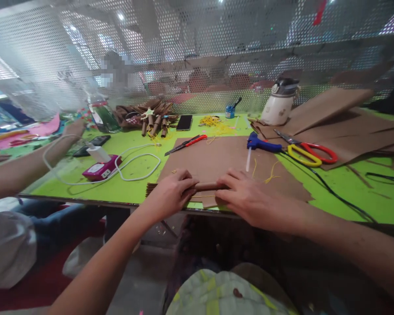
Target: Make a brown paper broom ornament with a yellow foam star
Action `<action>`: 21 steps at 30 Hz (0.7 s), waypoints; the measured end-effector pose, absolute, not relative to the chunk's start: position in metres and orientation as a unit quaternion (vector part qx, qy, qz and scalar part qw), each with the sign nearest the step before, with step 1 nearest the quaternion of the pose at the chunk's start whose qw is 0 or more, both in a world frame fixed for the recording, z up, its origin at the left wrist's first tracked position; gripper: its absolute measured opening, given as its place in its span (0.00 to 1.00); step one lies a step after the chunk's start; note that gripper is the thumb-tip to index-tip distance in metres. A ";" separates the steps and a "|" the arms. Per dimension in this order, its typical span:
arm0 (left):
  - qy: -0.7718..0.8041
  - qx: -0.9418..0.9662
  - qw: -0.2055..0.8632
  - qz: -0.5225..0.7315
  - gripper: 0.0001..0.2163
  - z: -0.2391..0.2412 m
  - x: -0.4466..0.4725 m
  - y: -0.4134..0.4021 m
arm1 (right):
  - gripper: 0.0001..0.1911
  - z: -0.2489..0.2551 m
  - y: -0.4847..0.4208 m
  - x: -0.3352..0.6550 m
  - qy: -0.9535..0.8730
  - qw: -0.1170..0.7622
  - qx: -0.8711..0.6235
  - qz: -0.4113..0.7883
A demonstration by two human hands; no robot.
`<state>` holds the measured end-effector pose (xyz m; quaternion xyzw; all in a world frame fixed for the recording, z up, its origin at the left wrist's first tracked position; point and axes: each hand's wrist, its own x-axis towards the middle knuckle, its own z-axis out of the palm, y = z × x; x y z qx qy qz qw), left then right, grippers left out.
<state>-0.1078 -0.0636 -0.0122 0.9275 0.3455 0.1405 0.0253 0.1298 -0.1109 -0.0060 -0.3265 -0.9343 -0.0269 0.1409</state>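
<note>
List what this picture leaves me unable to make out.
All in the head view:
Brown paper roll: ends hidden by the left hand and right hand.
Rightmost brown sheets: cut off by the right edge.
Bottle at left: label print too blurred to read.
Co-worker's hand: too blurred to tell what it touches.

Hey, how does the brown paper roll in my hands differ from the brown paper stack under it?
Shape: the brown paper roll is a narrow tube; the brown paper stack is flat and layered.
Size: the roll is much smaller than the stack.
Pose: the roll is held between your left hand and right hand; the stack lies on the green table.
Both are plain brown.
</note>
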 end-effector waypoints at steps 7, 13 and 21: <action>0.341 0.931 -0.020 0.125 0.11 -0.013 -0.106 -0.066 | 0.09 -0.020 -0.107 0.128 -0.938 0.138 -0.309 -0.076; 0.346 0.929 -0.051 0.123 0.13 -0.014 -0.104 -0.072 | 0.11 -0.029 -0.110 0.121 -0.940 0.158 -0.297 -0.066; 0.343 0.928 -0.039 0.141 0.14 -0.020 -0.105 -0.074 | 0.10 -0.033 -0.112 0.116 -0.925 0.192 -0.325 -0.030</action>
